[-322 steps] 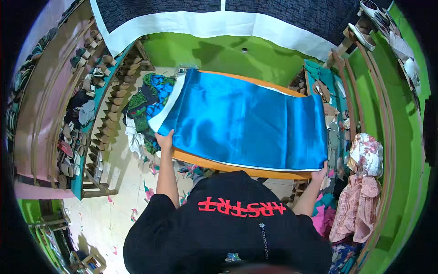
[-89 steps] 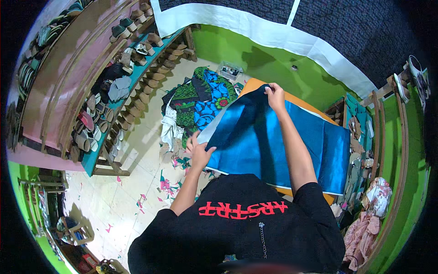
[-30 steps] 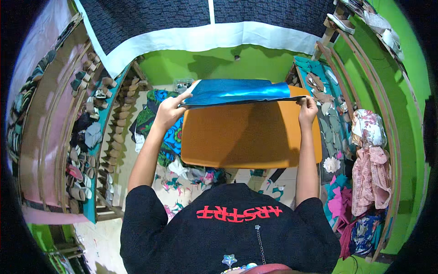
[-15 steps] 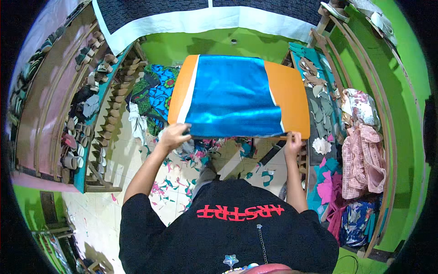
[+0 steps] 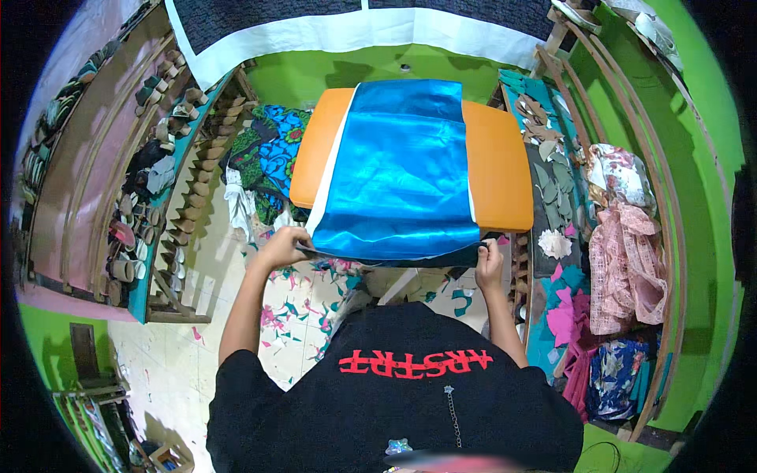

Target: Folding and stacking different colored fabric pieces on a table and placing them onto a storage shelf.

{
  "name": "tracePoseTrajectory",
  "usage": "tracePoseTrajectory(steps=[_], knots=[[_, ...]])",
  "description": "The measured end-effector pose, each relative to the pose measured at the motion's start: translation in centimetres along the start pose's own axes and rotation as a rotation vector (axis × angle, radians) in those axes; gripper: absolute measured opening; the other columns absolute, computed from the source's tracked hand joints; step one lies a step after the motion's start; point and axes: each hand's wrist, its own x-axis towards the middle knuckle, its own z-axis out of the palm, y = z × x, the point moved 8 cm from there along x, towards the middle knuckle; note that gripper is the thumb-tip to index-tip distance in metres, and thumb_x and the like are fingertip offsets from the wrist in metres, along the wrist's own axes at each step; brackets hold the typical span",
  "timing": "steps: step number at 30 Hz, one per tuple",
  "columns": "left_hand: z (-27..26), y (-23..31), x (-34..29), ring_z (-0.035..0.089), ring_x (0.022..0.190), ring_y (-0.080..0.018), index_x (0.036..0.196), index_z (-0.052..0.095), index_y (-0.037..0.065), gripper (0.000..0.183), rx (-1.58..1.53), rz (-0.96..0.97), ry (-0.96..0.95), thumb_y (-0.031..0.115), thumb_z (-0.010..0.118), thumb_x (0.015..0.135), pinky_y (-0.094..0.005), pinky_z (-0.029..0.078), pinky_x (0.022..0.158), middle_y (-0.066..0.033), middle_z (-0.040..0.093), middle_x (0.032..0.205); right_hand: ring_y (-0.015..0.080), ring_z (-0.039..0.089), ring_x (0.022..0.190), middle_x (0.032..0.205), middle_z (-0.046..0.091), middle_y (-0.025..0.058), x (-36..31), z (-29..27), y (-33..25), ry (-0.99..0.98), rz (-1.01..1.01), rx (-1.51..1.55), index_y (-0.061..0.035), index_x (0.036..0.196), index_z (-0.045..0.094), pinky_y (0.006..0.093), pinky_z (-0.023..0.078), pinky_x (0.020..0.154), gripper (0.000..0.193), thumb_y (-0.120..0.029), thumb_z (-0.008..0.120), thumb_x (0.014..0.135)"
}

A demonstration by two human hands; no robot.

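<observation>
A shiny blue fabric sheet point(image 5: 398, 165) with a white edge along its sides lies across an orange tabletop point(image 5: 501, 169). Its near edge hangs past the front of the table, toward me. At that edge's left corner my left hand point(image 5: 285, 247) is closed, pinching the fabric. My right hand point(image 5: 490, 264) pinches the right corner with its fingers pressed together. Between the two hands the near edge sags slightly, and its dark underside shows. Orange surface remains visible on both sides of the sheet.
Shoe soles and heels line a wooden rack point(image 5: 189, 213) on the left. Patterned fabric point(image 5: 280, 158) is heaped beside the table. Scraps point(image 5: 284, 315) litter the tiled floor. On the right, a shelf holds cut pieces point(image 5: 556, 185), pink lace cloth point(image 5: 627, 268) and a blue floral bundle point(image 5: 619, 378).
Both hands have drawn the sheet's near edge toward me, so more of it overhangs the table front. My left hand has closed on its corner.
</observation>
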Motion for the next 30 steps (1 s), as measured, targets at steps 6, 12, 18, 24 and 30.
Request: tracePoseTrajectory(steps=[6,12,18,24,30], knots=[[-2.1,0.3,0.9,0.049,0.063,-0.0098,0.081,0.058,-0.001,0.02,-0.249,-0.165,-0.038,0.009,0.065,0.065,-0.0271,0.039,0.056,-0.0083,0.058,0.07,0.0138,0.041,0.055,0.061,0.043,0.0075,2.1,-0.6,-0.4,-0.025,0.09,0.058,-0.0001,0.081,0.046,0.0284,0.032,0.051,0.024,-0.023,0.041,0.087],[-4.5,2.4,3.3,0.049,0.065,-0.0091,0.086,0.059,0.0,0.03,-0.049,-0.197,-0.391,0.02,0.07,0.067,-0.0262,0.04,0.06,-0.0016,0.055,0.068,0.0068,0.034,0.057,0.06,0.035,-0.0021,6.5,1.6,-0.2,-0.492,0.259,0.17,-0.0017,0.072,0.045,0.026,0.03,0.05,0.024,-0.021,0.048,0.085],[-8.2,-0.1,10.2,0.05,0.07,-0.0069,0.093,0.059,-0.002,0.031,-0.304,-0.194,-0.414,0.014,0.068,0.068,-0.0236,0.042,0.064,-0.0009,0.06,0.078,0.0052,0.034,0.058,0.062,0.036,-0.0059,12.5,2.4,-0.8,-0.696,0.411,0.154,-0.0038,0.068,0.045,0.0237,0.032,0.051,0.026,-0.023,0.046,0.086],[-12.1,-4.6,28.0,0.05,0.063,-0.0109,0.089,0.059,0.0,0.031,-0.077,-0.04,-0.115,0.02,0.068,0.068,-0.0282,0.042,0.06,-0.0024,0.059,0.069,0.0151,0.044,0.058,0.062,0.047,0.0058,28.4,4.5,8.9,-0.34,0.319,-0.056,0.0004,0.072,0.049,0.031,0.037,0.054,0.026,-0.024,0.05,0.082],[-10.4,-6.4,37.8,0.034,0.115,-0.0277,0.108,0.05,0.017,0.039,0.478,-0.071,0.611,0.029,0.06,0.073,-0.0577,0.02,0.089,-0.0074,0.043,0.119,0.0336,0.052,0.082,0.086,0.054,0.0197,35.2,8.2,14.1,0.33,0.253,-0.224,-0.0007,0.1,0.044,0.0409,0.041,0.071,0.035,-0.027,0.053,0.079]])
